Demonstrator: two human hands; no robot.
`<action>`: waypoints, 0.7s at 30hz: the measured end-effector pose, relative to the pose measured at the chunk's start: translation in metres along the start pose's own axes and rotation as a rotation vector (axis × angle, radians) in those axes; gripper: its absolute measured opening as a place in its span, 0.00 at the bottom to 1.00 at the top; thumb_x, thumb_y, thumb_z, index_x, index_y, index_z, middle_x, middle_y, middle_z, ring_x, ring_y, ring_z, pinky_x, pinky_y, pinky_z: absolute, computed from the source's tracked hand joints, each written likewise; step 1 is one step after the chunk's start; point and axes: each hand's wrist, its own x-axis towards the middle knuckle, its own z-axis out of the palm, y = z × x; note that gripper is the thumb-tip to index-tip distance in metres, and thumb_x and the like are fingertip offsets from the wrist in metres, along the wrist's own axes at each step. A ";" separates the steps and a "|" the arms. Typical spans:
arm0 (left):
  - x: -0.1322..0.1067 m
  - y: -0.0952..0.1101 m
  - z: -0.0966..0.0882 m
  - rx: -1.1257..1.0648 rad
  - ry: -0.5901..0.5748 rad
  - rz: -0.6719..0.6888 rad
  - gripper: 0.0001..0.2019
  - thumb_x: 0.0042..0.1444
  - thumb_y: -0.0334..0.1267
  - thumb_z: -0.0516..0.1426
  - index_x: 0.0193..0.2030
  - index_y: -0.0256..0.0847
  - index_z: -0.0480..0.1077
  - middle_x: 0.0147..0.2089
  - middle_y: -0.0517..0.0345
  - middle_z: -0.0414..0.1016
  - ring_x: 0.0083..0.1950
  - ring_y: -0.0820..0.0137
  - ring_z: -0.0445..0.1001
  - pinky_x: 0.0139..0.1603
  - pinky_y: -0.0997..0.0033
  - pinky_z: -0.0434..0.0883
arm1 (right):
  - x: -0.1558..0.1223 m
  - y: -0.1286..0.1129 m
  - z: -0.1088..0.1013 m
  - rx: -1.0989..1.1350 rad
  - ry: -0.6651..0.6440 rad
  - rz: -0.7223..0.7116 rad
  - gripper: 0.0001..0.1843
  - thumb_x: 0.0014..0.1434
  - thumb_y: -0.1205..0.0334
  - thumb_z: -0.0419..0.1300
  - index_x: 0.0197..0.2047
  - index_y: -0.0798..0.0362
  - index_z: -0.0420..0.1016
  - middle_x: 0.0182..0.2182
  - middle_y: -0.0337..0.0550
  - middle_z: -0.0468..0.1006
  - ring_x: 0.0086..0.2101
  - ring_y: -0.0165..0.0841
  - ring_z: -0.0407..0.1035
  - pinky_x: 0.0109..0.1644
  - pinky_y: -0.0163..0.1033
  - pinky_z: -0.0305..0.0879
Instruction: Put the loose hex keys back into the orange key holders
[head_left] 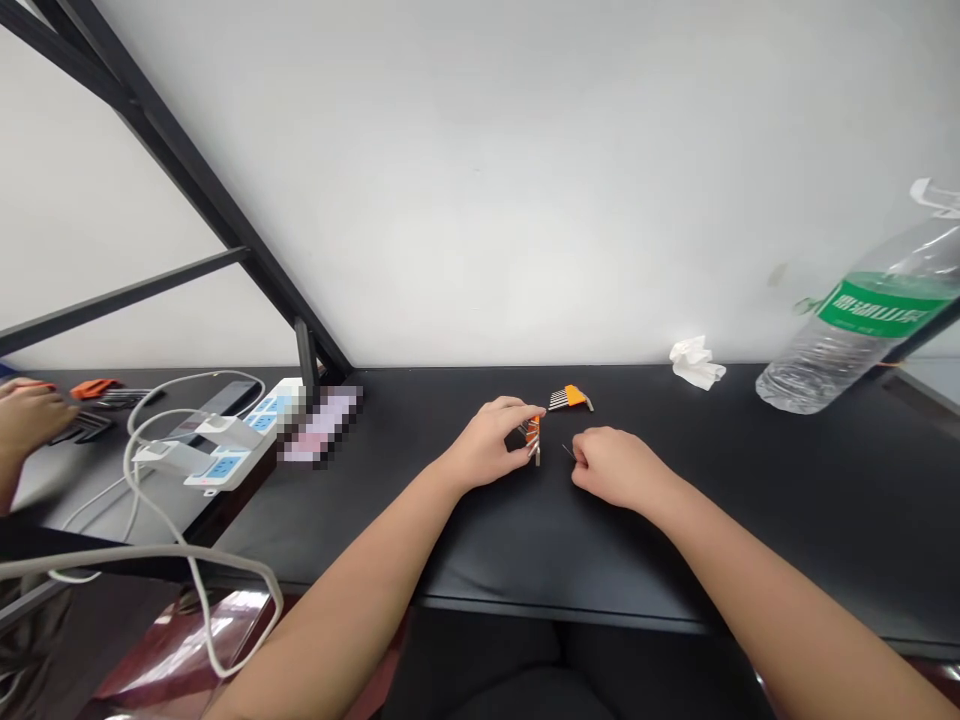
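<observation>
My left hand [487,446] grips an orange hex key holder [533,430] between thumb and fingers, with several silver keys fanned out of it toward me. To its right, my right hand [619,468] is closed in a pinch on a small hex key [567,451]; only its thin dark tip shows, pointing at the holder. The two hands are a short gap apart, low over the black desk [517,560]. Just beyond them lies a second orange hex key set [574,396], its silver keys in a row.
A large water bottle [855,330] and a crumpled tissue [696,362] stand at the right rear. Leftward are a phone [321,428], a white power strip [247,440] with cables and a black frame [247,235]. Another person's hand [30,415] is beside more hex keys [101,390].
</observation>
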 end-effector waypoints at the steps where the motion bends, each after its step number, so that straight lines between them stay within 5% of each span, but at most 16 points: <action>1: 0.000 0.000 0.000 0.003 -0.004 -0.003 0.27 0.55 0.31 0.63 0.62 0.46 0.70 0.57 0.52 0.77 0.61 0.60 0.72 0.63 0.56 0.70 | 0.001 0.000 -0.001 0.112 0.011 -0.004 0.11 0.50 0.72 0.60 0.22 0.51 0.64 0.23 0.40 0.74 0.22 0.31 0.67 0.25 0.35 0.52; 8: 0.000 0.008 -0.003 0.016 -0.001 -0.008 0.32 0.55 0.34 0.63 0.67 0.46 0.63 0.60 0.51 0.76 0.62 0.59 0.72 0.65 0.55 0.68 | 0.003 -0.008 -0.002 0.882 -0.062 0.030 0.05 0.53 0.68 0.58 0.33 0.49 0.65 0.23 0.31 0.72 0.23 0.30 0.73 0.29 0.34 0.67; 13: 0.002 0.012 -0.003 0.030 -0.020 0.001 0.24 0.56 0.35 0.63 0.60 0.45 0.69 0.57 0.52 0.76 0.60 0.59 0.73 0.62 0.55 0.69 | 0.005 -0.011 0.004 1.029 -0.102 0.062 0.11 0.50 0.69 0.58 0.39 0.49 0.67 0.23 0.29 0.71 0.20 0.28 0.68 0.24 0.32 0.65; 21: 0.001 0.012 -0.003 0.069 -0.017 0.017 0.25 0.55 0.35 0.64 0.60 0.45 0.70 0.58 0.50 0.75 0.62 0.59 0.72 0.64 0.55 0.68 | 0.006 -0.012 0.003 1.145 -0.149 0.126 0.08 0.52 0.67 0.58 0.38 0.51 0.69 0.22 0.32 0.73 0.18 0.25 0.64 0.21 0.30 0.61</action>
